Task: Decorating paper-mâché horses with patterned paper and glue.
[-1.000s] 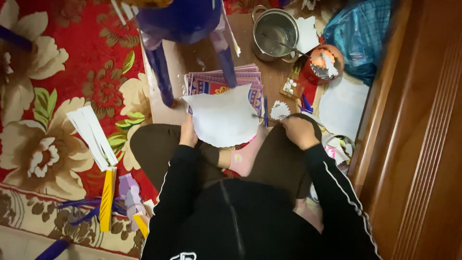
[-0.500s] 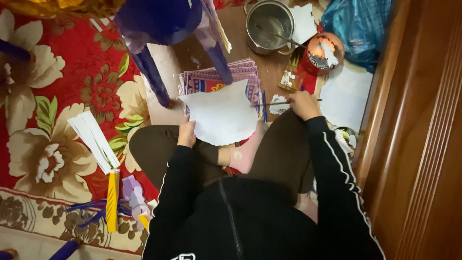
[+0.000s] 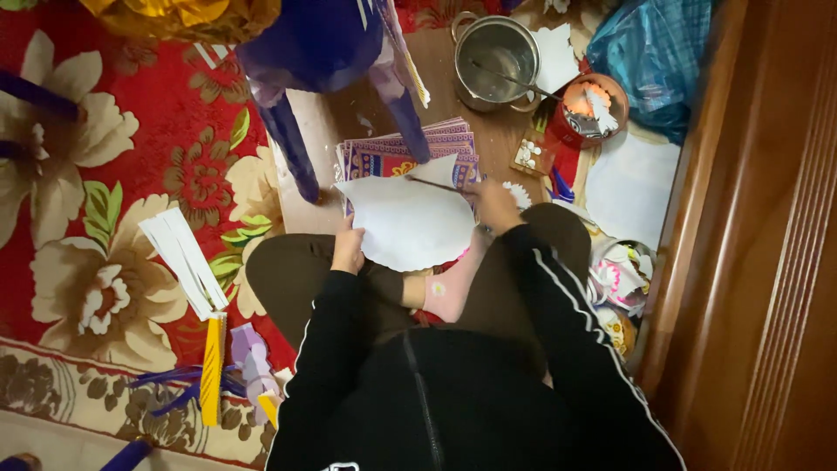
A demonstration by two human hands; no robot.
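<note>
Clutter around the work: a metal pot at top, a red round container beside it, a blue plastic bag by the wooden panel, and purple stool legs standing just beyond the paper. A stack of patterned sheets lies under the white paper cutout. The left hand grips the cutout's lower left edge. The right hand is closed on a thin stick whose tip is on the paper. The person sits cross-legged on a red floral carpet; white paper strips lie to the left.
</note>
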